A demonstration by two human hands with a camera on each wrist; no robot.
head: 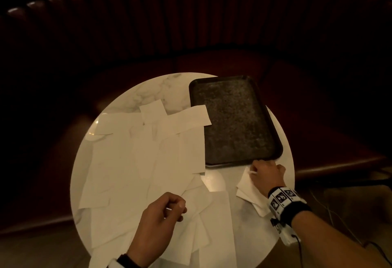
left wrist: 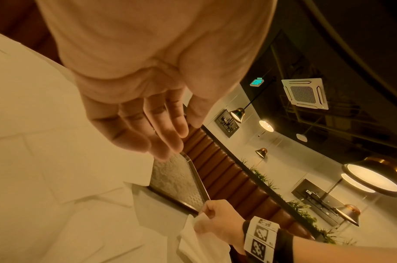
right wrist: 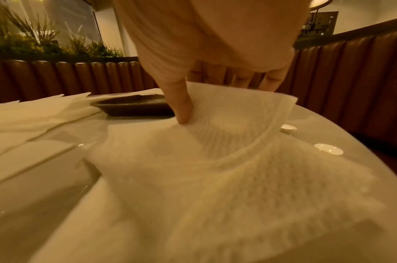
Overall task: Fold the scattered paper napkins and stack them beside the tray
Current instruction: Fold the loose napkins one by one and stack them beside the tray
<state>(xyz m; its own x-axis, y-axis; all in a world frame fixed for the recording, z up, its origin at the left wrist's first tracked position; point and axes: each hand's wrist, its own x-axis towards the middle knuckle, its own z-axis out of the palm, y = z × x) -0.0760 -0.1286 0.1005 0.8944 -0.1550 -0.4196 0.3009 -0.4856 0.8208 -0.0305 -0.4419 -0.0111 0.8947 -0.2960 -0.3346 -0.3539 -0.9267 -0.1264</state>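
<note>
A curved, ribbed leather booth seat [head: 191, 23] wraps behind the round white marble table [head: 161, 89]. On the table's far right part lies the dark rectangular tray [head: 237, 119], the landmark here. Left of the tray and in front of it, unfolded white paper napkins [head: 135, 161] lie scattered and overlapping, one corner lapping onto the tray's left rim. Just in front of the tray's near right corner sits a folded napkin [head: 248, 189]; the right hand [head: 266, 175] pinches its raised edge between thumb and fingers. The left hand [head: 158, 223], well in front of the tray, hovers over the scattered napkins, fingers loosely curled, holding nothing.
</note>
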